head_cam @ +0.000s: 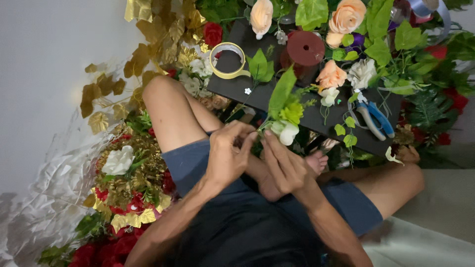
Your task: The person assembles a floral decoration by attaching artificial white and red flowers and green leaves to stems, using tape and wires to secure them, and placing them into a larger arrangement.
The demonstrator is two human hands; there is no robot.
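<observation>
I sit cross-legged and both hands meet over my lap. My left hand (228, 154) and my right hand (283, 163) pinch the stems of a small artificial flower sprig (285, 111) with a green leaf, a lime tuft and a white bud. The sprig rises from my fingertips toward the black board (232, 86) in front of me. A yellow tape roll (227, 60), a dark red spool (305, 48) and blue-handled pliers (376, 120) lie on that board.
Peach roses (346, 17), a cream rose (261, 16), white blooms and green leaves crowd the board's far side. Gold leaf garlands (153, 39) and a gold, red and white flower arrangement (129, 183) lie at my left. White fabric (44, 193) covers the floor there.
</observation>
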